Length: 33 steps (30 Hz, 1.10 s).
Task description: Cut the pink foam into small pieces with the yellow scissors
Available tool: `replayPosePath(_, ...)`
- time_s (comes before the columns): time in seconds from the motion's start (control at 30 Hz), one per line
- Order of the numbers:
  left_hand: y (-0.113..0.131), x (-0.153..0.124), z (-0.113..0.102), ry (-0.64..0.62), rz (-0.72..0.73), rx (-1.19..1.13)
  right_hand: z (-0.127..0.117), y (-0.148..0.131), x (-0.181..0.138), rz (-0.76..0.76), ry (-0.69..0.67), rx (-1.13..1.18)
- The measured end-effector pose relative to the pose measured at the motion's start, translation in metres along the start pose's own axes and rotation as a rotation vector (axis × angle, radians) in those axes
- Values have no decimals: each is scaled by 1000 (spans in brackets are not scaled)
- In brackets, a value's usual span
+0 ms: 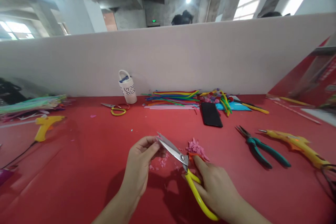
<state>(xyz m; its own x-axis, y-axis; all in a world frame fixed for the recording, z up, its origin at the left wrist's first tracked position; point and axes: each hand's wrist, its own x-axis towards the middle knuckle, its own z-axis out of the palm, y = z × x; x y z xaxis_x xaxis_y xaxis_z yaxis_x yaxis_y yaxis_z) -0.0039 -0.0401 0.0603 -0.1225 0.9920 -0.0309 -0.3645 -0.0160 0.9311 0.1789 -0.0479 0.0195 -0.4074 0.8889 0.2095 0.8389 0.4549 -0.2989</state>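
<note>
Two hands with scissors and pink scraps at a red table

A person's bare hands meet at the near middle of a red table (86,140). The right hand (215,182) is wrapped around the handles of a pair of scissors (172,148), one yellow and one orange, with the blades pointing up and to the left. The left hand (139,162) has its thumb and forefinger pressed together, pinching a small pink piece (158,137) at the blade tips; much of the piece is hidden by the fingers. Tiny pink scraps (163,161) lie on the table between the hands, and a heap of larger pink pieces (194,146) sits just beyond the right hand.

To the right are green-handled pliers (254,143) and a yellow glue gun (299,142); another glue gun (44,126) lies far left. Along the back, before a pale partition (183,56), stand or lie a white cup (128,89) with a looped handle, smaller scissors (118,112), a bundle of colourful sticks (172,99) and a black phone (211,114).
</note>
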Motion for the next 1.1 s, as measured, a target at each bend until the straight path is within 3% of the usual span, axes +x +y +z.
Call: replayPosePath(1.1, 0, 0, 1, -19, -24, -17, 0, 2, -1, -26, -50, -63)
